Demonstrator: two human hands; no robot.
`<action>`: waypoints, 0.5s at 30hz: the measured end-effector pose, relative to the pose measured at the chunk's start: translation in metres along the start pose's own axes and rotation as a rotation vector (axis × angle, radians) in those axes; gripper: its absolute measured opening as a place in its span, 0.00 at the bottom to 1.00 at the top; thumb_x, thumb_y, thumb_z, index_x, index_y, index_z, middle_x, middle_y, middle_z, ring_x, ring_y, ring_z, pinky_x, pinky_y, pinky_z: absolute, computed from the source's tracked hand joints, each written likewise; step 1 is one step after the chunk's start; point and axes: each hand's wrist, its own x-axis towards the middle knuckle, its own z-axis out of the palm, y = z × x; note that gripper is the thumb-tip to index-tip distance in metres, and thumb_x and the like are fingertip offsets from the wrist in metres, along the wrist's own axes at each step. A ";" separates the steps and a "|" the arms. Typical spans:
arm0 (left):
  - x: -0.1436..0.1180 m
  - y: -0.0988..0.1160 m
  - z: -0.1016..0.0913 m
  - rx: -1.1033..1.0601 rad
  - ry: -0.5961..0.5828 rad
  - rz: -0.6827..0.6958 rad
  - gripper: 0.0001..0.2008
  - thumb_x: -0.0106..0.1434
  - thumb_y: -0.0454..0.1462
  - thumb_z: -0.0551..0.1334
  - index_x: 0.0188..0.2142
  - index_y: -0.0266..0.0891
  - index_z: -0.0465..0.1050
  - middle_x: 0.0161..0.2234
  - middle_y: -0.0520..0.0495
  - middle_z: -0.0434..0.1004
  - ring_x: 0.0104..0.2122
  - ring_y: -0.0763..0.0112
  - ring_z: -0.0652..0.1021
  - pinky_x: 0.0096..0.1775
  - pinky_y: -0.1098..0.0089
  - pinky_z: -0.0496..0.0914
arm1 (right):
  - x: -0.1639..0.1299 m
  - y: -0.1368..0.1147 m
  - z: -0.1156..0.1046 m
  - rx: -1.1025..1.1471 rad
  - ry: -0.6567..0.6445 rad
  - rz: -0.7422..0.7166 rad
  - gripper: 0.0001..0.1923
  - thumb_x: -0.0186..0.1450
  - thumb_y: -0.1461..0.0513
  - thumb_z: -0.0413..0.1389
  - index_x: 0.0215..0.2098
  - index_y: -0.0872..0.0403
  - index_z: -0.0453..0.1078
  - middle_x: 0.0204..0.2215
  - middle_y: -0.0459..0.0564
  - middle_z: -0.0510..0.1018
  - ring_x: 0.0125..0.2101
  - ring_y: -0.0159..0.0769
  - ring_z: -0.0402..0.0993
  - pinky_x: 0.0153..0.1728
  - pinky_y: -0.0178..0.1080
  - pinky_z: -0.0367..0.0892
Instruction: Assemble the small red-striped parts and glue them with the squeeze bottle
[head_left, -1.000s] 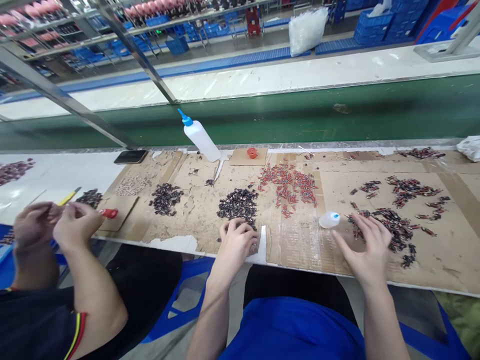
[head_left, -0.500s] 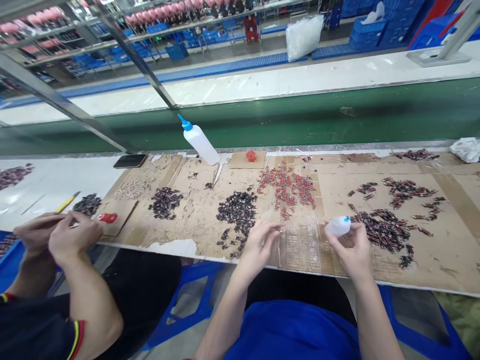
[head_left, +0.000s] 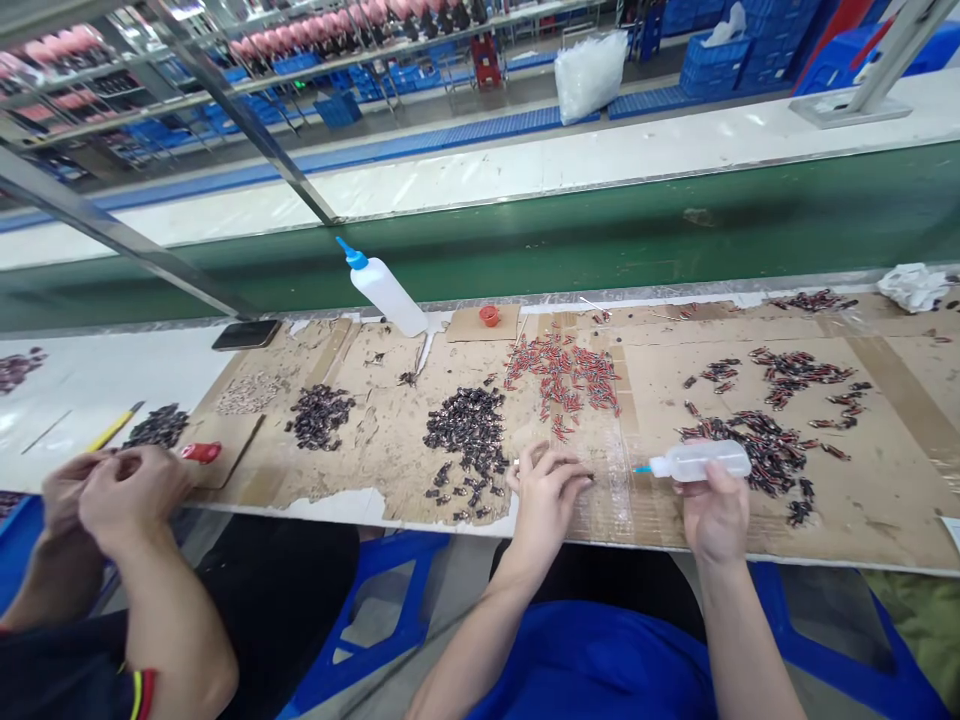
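My right hand [head_left: 716,515] is closed round a small clear squeeze bottle [head_left: 701,460], held on its side with its thin blue tip pointing left. To the left, my left hand [head_left: 547,495] hovers low over the cardboard [head_left: 405,450], thumb and fingers pinched. A tiny dark speck shows at those fingertips, too small to name. Beside this hand lies a pile of small black parts [head_left: 466,425]. Beyond it spread small red-and-black parts [head_left: 562,370]. Under and behind the bottle is a heap of dark parts with reddish bodies [head_left: 772,450].
A large white bottle with a blue nozzle [head_left: 386,295] leans at the back, near a small red cup [head_left: 489,316]. A phone [head_left: 246,334] lies further left. At the left, a co-worker's hands [head_left: 124,500] work beside a yellow cutter [head_left: 112,428] and a red roll [head_left: 201,452].
The bottle has swung from pointing away, end-on, to lying sideways with its tip to the left. My left hand has moved right, its fingers now drawn together.
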 end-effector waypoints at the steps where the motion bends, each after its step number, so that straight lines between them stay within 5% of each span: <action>1: 0.000 -0.001 0.000 0.025 0.025 0.004 0.07 0.55 0.31 0.69 0.29 0.48 0.81 0.40 0.49 0.82 0.56 0.49 0.66 0.53 0.46 0.56 | -0.002 0.001 0.001 -0.053 -0.028 -0.017 0.16 0.53 0.49 0.61 0.29 0.54 0.71 0.21 0.45 0.73 0.18 0.29 0.65 0.17 0.32 0.56; 6: 0.000 -0.003 -0.005 0.026 -0.033 0.024 0.09 0.54 0.31 0.70 0.33 0.48 0.81 0.39 0.49 0.83 0.55 0.50 0.68 0.52 0.46 0.57 | -0.014 0.000 0.009 -0.313 -0.096 -0.144 0.13 0.54 0.52 0.62 0.26 0.53 0.70 0.20 0.45 0.74 0.20 0.33 0.68 0.21 0.35 0.64; 15: 0.000 0.003 -0.008 -0.035 -0.056 -0.087 0.12 0.54 0.30 0.69 0.37 0.46 0.79 0.34 0.48 0.83 0.53 0.55 0.72 0.55 0.47 0.57 | -0.022 0.007 0.011 -0.522 -0.117 -0.237 0.14 0.54 0.49 0.61 0.21 0.48 0.69 0.16 0.48 0.73 0.15 0.36 0.65 0.16 0.39 0.62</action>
